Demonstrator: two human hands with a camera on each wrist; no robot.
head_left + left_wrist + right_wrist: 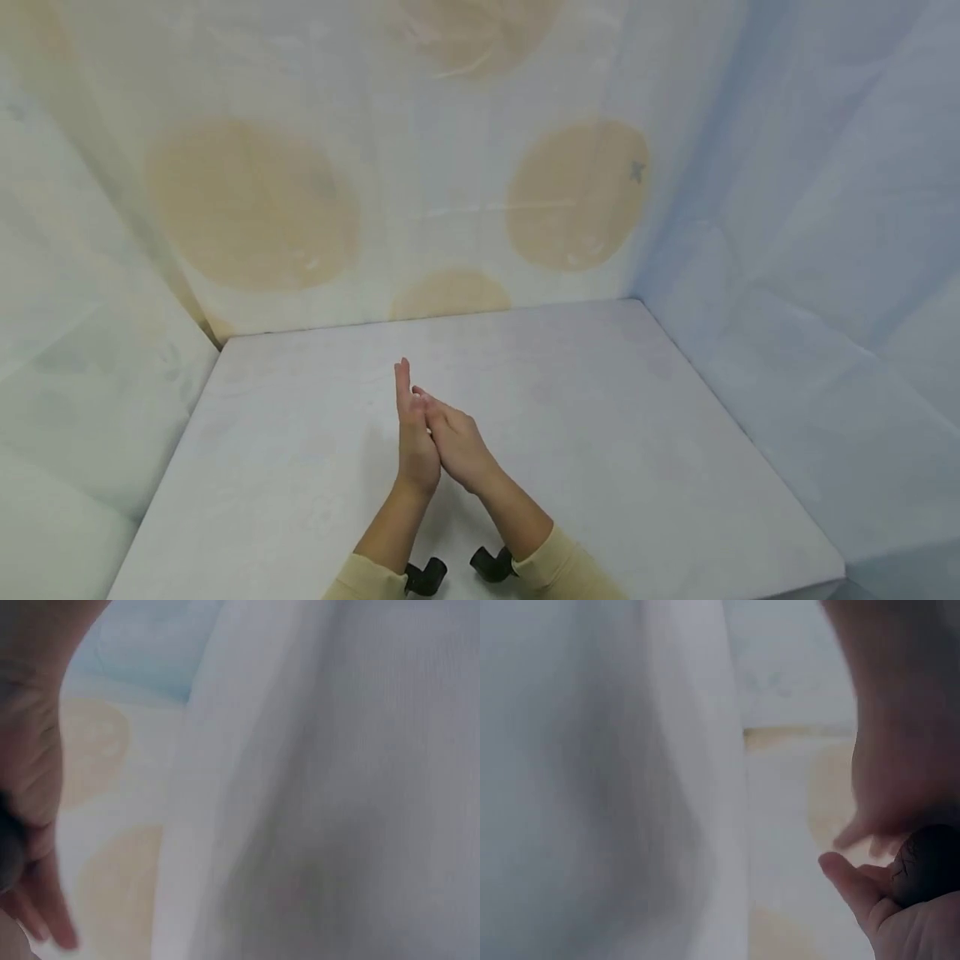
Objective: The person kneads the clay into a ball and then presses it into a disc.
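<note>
In the head view my two hands meet palm to palm above the white table, near its front middle. The left hand stands on edge with straight fingers pointing away from me. The right hand leans against it from the right, its fingers laid flat on the left palm. A small dark rounded thing shows between the palms in the right wrist view and as a dark blur in the left wrist view. What it is I cannot tell, and the head view hides it.
White cloth walls with large tan circles close in the table at the back and on both sides. Black wrist camera mounts sit at my beige sleeve cuffs. Both wrist views are blurred.
</note>
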